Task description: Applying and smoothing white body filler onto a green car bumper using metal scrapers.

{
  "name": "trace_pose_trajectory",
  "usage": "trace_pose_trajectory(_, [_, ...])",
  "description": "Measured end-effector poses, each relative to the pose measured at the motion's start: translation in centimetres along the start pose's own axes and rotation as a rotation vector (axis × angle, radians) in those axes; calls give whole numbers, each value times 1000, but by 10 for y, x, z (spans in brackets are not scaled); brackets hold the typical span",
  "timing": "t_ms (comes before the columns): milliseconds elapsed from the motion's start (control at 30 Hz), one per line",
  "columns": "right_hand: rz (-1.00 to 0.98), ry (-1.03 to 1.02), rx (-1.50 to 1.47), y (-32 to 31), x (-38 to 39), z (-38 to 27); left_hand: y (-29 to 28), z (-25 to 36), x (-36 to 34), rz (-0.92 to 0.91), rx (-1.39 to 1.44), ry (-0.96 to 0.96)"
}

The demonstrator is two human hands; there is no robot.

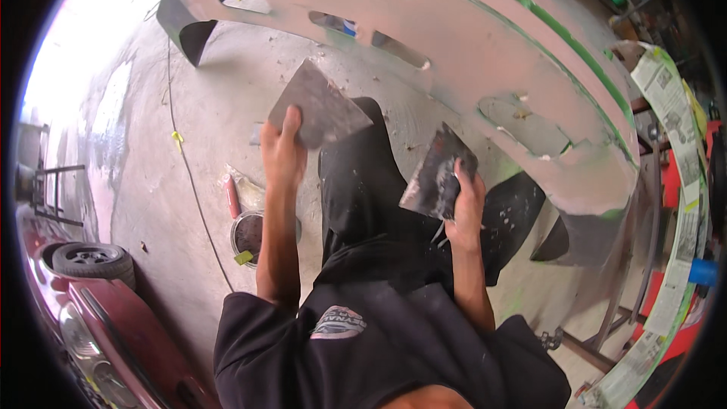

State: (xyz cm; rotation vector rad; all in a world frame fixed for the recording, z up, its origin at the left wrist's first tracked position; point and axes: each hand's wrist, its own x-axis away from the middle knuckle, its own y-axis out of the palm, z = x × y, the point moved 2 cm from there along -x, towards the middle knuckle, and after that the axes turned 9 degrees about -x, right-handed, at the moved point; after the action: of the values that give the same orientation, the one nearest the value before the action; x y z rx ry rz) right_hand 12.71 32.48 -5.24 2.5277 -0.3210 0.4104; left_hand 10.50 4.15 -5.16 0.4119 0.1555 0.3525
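In the head view my left hand (284, 144) grips a wide, flat grey-brown plate (326, 106) by its lower left part, thumb on top. Farther right and a little lower, my right hand (466, 204) is closed on a smaller dark plate (430, 174) smeared with pale material. The two plates are apart, held over my dark-trousered legs. Beyond them lies a long bumper cover (485, 30) coated pinkish-beige, with green along its ridges, several openings and dark ends. My right hand's plate is just below its near edge.
An open tin (248, 235) and a red tube (232, 195) sit on the concrete floor (159, 182), crossed by a cord. A maroon car part (136, 318) and tyre (95, 261) are at left. A newspaper-masked strip (666, 273) and metal stand (606, 322) are at right.
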Motion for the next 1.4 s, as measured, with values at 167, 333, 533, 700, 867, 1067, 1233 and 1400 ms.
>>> trace_pose_trajectory(167, [-53, -19, -53, 30, 2, -6, 45, 15, 74, 232, -65, 41])
trace_pose_trajectory(333, [-133, -99, -157, 44, 3, -15, 69, 19, 123, 292, -418, 197])
trace_pose_trajectory(533, [-124, -174, -83, 41, 2, -19, 82, 23, 140, 145, -810, 548])
trace_pose_trajectory(700, [-127, -205, -25, 43, 2, -23, 85, 29, 143, 26, -874, 639])
trace_pose_trajectory(867, [-130, -124, -45, 51, 3, -26, 77, 36, 143, -54, -893, 654])
trace_pose_trajectory(1067, [-195, 13, -120, 47, 1, -31, 17, 37, 124, 86, -520, -93])
trace_pose_trajectory(1233, [-277, 118, -46, 57, 15, -3, -17, 9, 82, 303, 169, -338])
trace_pose_trajectory(1400, [-347, 133, -10, 72, 37, 25, 31, -15, 42, -482, 868, -334])
